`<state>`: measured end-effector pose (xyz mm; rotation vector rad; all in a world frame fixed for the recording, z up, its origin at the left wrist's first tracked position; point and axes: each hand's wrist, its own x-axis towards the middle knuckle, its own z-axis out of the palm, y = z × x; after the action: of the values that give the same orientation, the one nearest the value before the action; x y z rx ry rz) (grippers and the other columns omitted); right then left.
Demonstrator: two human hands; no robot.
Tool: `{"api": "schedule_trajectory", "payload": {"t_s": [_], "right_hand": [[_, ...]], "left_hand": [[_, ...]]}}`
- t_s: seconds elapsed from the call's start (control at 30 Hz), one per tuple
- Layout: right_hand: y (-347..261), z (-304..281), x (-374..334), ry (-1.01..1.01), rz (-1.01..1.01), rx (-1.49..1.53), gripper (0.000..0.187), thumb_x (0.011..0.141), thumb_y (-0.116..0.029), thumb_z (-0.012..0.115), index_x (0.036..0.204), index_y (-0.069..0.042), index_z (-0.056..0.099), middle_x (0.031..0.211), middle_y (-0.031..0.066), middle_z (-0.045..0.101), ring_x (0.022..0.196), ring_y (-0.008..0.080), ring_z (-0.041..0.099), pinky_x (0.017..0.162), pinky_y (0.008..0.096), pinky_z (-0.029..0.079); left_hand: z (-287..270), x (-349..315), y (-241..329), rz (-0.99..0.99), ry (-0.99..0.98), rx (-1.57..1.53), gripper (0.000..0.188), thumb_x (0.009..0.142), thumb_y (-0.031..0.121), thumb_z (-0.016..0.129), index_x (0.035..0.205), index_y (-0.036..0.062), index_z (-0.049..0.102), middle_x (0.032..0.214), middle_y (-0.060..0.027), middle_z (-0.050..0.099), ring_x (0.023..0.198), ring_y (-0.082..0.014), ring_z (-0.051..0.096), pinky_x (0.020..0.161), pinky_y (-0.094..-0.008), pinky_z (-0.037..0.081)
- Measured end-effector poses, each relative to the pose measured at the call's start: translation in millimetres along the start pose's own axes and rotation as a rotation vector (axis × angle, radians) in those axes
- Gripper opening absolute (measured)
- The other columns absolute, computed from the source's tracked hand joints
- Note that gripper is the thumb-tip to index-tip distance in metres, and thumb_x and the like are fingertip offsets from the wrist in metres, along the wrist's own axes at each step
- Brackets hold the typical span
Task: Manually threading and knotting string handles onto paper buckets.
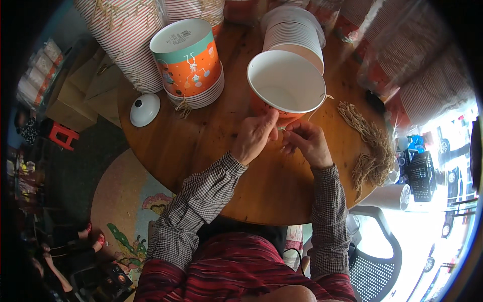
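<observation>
An orange paper bucket [287,83] with a white inside leans on the table, its open mouth tilted up toward me. My left hand [254,136] grips its near side, the thumb lying against the orange wall. A thin tan cord [313,114] comes out at the bucket's right rim and runs down to my right hand [308,143]. The fingers of that hand are pinched together on the cord, just below the bucket; the cord's end is too small to make out. To the right lies a loose bundle of tan cords [370,146].
On the round wooden table [266,189], an upside-down orange and teal bucket [188,65] tops a short stack beside a white lid [145,109]. Tall bucket stacks [123,40] and a white nested stack [294,38] stand behind. A grey chair [375,267] is at right.
</observation>
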<state>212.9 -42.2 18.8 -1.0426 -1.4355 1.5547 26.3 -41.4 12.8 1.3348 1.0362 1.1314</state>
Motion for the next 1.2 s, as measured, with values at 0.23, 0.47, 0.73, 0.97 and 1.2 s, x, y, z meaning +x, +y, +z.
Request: {"api": "schedule_trajectory", "payload": {"t_s": [0.23, 0.47, 0.73, 0.97, 1.2], "right_hand": [[-1, 2, 0, 0.004, -0.028, -0.051, 0.012, 0.089, -0.009, 0.061, 0.093, 0.002, 0.059, 0.075, 0.0048, 0.063, 0.061, 0.0102, 0.061, 0.056, 0.0229, 0.052], [-2, 4, 1, 0.002, -0.014, -0.084, 0.014, 0.089, -0.010, 0.062, 0.095, 0.001, 0.060, 0.077, 0.0044, 0.063, 0.062, 0.0088, 0.060, 0.056, 0.0222, 0.051], [5, 2, 5, 0.063, -0.069, -0.090, 0.012, 0.088, -0.008, 0.062, 0.095, 0.001, 0.059, 0.074, 0.0021, 0.060, 0.058, 0.0071, 0.056, 0.053, 0.0215, 0.047], [9, 1, 7, 0.102, -0.093, -0.056, 0.009, 0.088, -0.007, 0.062, 0.090, 0.000, 0.058, 0.068, 0.0006, 0.057, 0.056, 0.0066, 0.055, 0.049, 0.0208, 0.045], [7, 0, 5, 0.130, -0.084, -0.077, 0.010, 0.089, -0.009, 0.062, 0.087, 0.000, 0.059, 0.064, 0.0002, 0.056, 0.053, 0.0066, 0.054, 0.047, 0.0213, 0.044]], "left_hand": [[7, -4, 2, 0.166, 0.051, 0.206, 0.057, 0.094, 0.046, 0.050, 0.060, 0.0006, 0.054, 0.049, -0.0069, 0.043, 0.048, -0.0132, 0.044, 0.047, -0.0312, 0.036], [10, 1, -13, 0.365, 0.075, 0.430, 0.031, 0.093, 0.026, 0.056, 0.075, 0.0004, 0.053, 0.062, -0.0173, 0.056, 0.056, -0.0343, 0.057, 0.051, -0.0411, 0.045], [13, -1, -15, 0.474, 0.123, 0.398, 0.014, 0.090, 0.011, 0.056, 0.085, -0.0007, 0.053, 0.075, -0.0123, 0.055, 0.066, -0.0234, 0.054, 0.059, -0.0333, 0.043], [15, -1, -15, 0.506, 0.116, 0.336, 0.012, 0.084, 0.002, 0.061, 0.088, 0.0010, 0.050, 0.079, -0.0147, 0.056, 0.072, -0.0305, 0.059, 0.063, -0.0376, 0.047], [15, -1, -14, 0.523, 0.133, 0.346, 0.011, 0.084, 0.003, 0.062, 0.087, 0.0013, 0.052, 0.080, -0.0138, 0.057, 0.071, -0.0299, 0.059, 0.062, -0.0375, 0.047]]}}
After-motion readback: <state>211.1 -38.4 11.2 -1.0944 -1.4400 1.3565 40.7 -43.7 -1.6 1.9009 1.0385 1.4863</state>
